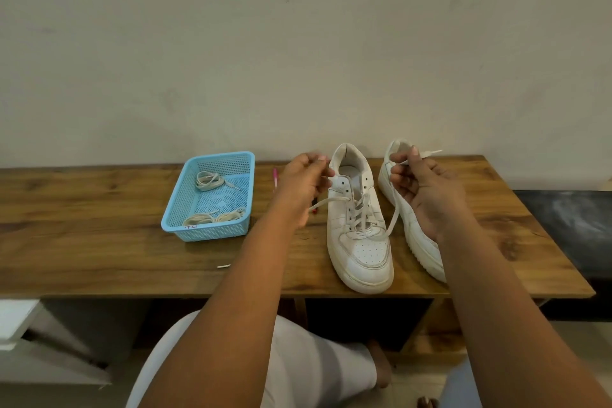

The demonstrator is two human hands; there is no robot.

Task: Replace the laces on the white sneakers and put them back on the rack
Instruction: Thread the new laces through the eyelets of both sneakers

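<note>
A white sneaker (359, 242) stands upright on the wooden table (99, 242), toe toward me, with a white lace (359, 212) partly threaded through its eyelets. My left hand (303, 189) pinches the lace's left end beside the collar. My right hand (420, 189) pinches the right end, which runs up from the lower eyelets and pokes out past my fingers. A second white sneaker (410, 232) lies tilted on its side to the right, partly hidden by my right hand and forearm.
A light blue plastic basket (174, 222) on the table's left holds three bundles of laces (208, 180). A pink pen (275, 177) lies behind my left hand. A small white tip (224, 266) lies near the front edge. A dark surface (569, 225) adjoins the table's right end.
</note>
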